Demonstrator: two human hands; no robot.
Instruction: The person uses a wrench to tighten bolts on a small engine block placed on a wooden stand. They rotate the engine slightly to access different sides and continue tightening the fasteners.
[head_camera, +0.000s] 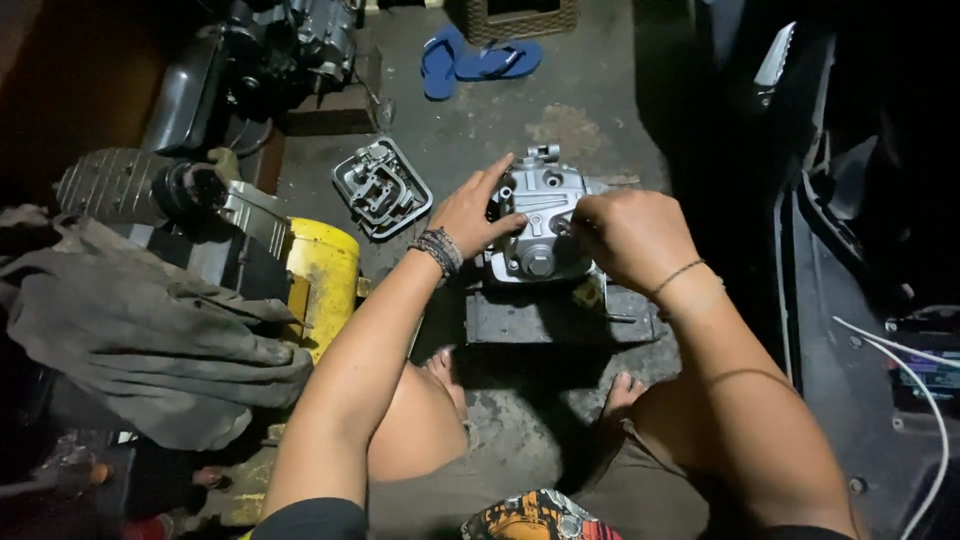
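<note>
A silver metal engine cylinder head (540, 215) sits on a dark block (560, 318) on the concrete floor between my knees. My left hand (470, 212) rests flat against its left side, fingers spread over the casting. Closed into a fist, my right hand (625, 238) presses on the head's right side, pinching something small that I cannot make out. Beaded bracelets circle my left wrist and a thin cord my right.
A silver engine cover (382, 187) lies on the floor to the left. A yellow can (325, 280), a grey rag (140, 330) and engine parts (280, 50) crowd the left. Blue sandals (475, 62) lie at the back. A dark vehicle body (850, 250) with white wires stands right.
</note>
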